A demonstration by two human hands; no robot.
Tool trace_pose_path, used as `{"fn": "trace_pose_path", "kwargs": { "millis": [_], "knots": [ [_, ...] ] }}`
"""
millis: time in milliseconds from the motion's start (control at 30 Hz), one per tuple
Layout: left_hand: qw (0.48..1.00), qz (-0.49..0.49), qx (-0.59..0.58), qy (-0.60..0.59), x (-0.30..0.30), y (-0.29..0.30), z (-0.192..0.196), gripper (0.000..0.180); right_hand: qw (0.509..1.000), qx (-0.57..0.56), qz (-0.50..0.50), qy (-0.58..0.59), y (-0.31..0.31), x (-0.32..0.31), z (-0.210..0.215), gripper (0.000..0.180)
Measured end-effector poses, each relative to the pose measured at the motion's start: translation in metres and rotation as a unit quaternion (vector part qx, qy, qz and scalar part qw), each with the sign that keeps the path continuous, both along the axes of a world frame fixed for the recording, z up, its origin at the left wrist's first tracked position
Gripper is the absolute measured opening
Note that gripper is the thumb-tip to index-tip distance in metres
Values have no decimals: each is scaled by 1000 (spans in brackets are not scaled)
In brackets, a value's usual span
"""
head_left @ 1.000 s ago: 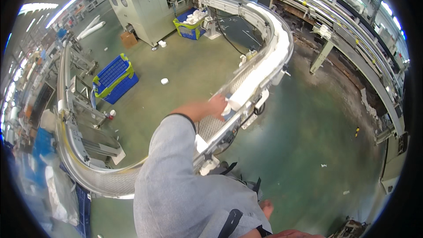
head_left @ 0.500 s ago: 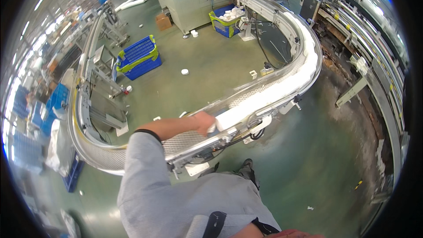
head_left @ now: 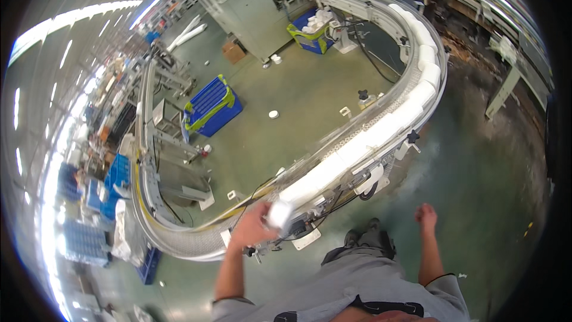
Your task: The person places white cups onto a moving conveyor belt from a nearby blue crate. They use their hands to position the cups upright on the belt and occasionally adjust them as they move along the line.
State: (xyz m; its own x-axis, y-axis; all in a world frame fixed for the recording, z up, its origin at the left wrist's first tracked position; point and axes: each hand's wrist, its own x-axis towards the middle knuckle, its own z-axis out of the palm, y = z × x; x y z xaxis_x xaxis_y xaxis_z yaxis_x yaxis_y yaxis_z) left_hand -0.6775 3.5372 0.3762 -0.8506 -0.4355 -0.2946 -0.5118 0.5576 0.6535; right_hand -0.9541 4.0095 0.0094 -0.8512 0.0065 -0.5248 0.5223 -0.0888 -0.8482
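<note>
My left hand [head_left: 251, 228] grips a white roll [head_left: 280, 213] at the near side of the curved conveyor [head_left: 196, 240]. The roll is tilted and blurred, just beside the near end of a row of white rolls [head_left: 351, 154]. That row lies end to end along the belt and round the bend on the right. My right hand [head_left: 426, 217] hangs in front of me on the right, apart from the conveyor. Its fingers are curled closed, and nothing shows in them.
Inside the conveyor's curve stand a blue crate [head_left: 215, 106] with yellow-green edging and another crate [head_left: 311, 31] holding white pieces. A loose white roll [head_left: 273, 114] lies on the floor. A large pale machine [head_left: 238, 6] stands behind; another line [head_left: 518, 42] runs along the right.
My left hand has drawn back toward me from the belt, bringing a white roll with it. My right hand has come into view. The whole view has shifted.
</note>
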Motion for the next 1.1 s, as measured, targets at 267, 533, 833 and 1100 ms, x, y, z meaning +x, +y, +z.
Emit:
{"fn": "trace_pose_path", "kwargs": {
  "millis": [267, 533, 833, 1100],
  "knots": [
    [973, -47, 221, 37, -126, 202, -100, 66, 902, -164, 393, -72, -48, 27, 172, 48],
    [932, -349, 104, -2, -361, 367, -121, 69, 899, -38, 421, 113, 104, -145, 189, 66],
    [908, -393, 147, 9, -609, 524, -101, 75, 969, -97, 228, 13, 264, -359, 204, 55],
    [965, -192, -9, 180, -854, 519, -132, 65, 964, -123, 231, 49, 198, -648, 182, 47]
  ]
}}
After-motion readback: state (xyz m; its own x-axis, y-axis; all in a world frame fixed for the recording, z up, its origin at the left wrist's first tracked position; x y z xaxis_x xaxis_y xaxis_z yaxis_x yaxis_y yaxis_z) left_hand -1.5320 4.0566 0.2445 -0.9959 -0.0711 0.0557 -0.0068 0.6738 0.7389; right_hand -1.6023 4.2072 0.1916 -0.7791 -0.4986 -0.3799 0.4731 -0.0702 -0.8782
